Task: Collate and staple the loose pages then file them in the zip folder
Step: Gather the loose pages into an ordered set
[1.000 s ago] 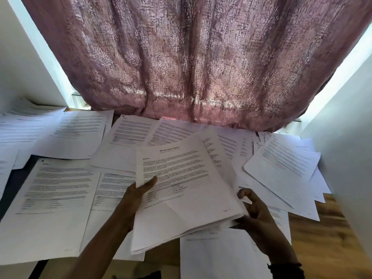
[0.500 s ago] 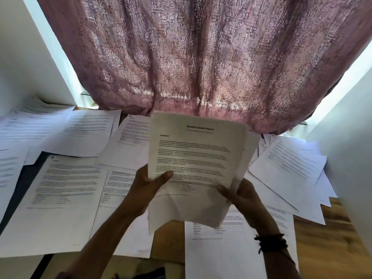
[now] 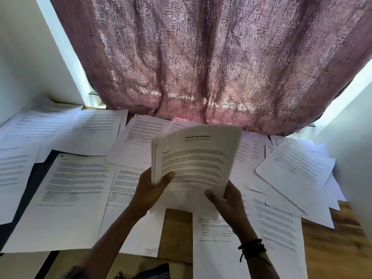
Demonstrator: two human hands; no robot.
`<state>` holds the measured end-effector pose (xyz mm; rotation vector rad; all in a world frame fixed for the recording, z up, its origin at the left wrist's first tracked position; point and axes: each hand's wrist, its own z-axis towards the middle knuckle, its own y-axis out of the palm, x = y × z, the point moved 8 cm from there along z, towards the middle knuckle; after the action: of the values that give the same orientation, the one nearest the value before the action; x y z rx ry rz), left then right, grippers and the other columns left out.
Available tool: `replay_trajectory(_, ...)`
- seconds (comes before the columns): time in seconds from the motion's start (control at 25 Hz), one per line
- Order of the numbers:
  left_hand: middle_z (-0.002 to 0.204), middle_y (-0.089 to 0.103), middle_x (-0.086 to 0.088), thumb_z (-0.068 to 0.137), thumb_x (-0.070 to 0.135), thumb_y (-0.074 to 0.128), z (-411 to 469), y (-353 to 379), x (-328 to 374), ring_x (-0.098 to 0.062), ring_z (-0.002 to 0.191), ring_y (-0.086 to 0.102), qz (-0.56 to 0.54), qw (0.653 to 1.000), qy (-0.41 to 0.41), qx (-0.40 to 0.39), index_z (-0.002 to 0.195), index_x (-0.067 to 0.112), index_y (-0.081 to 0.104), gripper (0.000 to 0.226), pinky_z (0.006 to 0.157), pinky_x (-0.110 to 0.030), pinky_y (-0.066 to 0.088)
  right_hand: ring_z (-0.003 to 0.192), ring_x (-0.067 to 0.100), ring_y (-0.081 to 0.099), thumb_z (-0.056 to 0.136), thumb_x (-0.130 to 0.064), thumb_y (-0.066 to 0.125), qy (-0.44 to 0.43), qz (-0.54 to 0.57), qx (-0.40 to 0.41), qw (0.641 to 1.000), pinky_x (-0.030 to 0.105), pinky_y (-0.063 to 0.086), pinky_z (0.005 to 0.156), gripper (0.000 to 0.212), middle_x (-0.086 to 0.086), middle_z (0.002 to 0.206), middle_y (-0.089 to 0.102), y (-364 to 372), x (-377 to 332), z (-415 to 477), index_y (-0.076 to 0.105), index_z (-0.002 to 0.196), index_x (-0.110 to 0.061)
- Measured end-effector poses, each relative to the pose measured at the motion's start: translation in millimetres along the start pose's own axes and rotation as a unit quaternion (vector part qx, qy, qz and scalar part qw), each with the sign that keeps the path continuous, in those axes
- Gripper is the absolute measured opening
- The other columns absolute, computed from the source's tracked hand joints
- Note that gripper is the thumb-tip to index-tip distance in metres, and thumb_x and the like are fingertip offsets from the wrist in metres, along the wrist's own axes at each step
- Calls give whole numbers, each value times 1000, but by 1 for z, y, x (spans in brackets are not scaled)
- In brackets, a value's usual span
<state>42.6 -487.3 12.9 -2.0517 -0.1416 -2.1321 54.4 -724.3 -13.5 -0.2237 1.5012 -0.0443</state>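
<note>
Head view: stack (image 3: 197,158) now edge-aligned.

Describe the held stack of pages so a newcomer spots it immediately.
Find the pink patterned curtain above the desk. Below its hem, at centre, the left hand and right hand hold a stack of pages upright. Unlike the loose sheets lying flat around it, it is bowed and headed Sample Health Report.

Bare forearms; black corded bracelet (image 3: 252,246) on R wrist.

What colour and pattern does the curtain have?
Dusty pink-mauve curtain with a woven floral damask pattern, seen best in the head view.
</note>
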Motion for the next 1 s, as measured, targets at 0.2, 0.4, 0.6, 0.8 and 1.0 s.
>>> replay_trajectory(0.2, 87, 71, 30, 85, 15, 71, 2, -14, 3, 8, 87, 67, 28, 999, -17, -1, 104, 32, 63, 27, 65, -14, 56, 93, 21, 73, 93, -9, 64, 29, 42, -16, 999, 32, 60, 72, 21, 1, 106, 75, 9, -7, 6, 68, 113, -10)
replay_trajectory(0.4, 107, 73, 0, 81, 16, 76, 4, -81, -11, -19, 98, 70, 19, 996, -65, 54, 112, 16, 69, 32, 85, -40, 57, 94, 25, 71, 103, -25, 48, 139, 151, -62, 977, 30, 55, 73, 32, 14, 108, 73, 45, 1, 3, 66, 115, -1)
replay_trajectory(0.6, 85, 73, 13, 81, 8, 74, -17, -187, -17, -5, 81, 69, -25, 977, -91, 190, 97, 25, 67, 24, 75, -30, 55, 74, 18, 64, 100, -25, 53, 243, 95, -72, 963, 28, 52, 65, 32, 15, 84, 65, 129, 32, -8, 64, 90, 3)
replay_trajectory(0.8, 95, 72, 11, 87, 12, 69, -41, -288, -52, -7, 85, 66, -115, 945, -129, 277, 117, 16, 64, 31, 68, -23, 54, 76, 18, 61, 94, -2, 53, 361, 136, -125, 914, 27, 56, 71, 7, 7, 83, 62, 239, 35, -22, 58, 97, -6)
replay_trajectory(1.0, 113, 68, -13, 91, 5, 60, -59, -317, -115, -17, 82, 73, -195, 927, -219, 233, 112, 11, 64, 22, 61, -27, 59, 70, 21, 61, 85, -10, 65, 318, 91, -186, 925, 29, 53, 64, 14, 9, 80, 65, 321, 17, -38, 63, 94, 0)
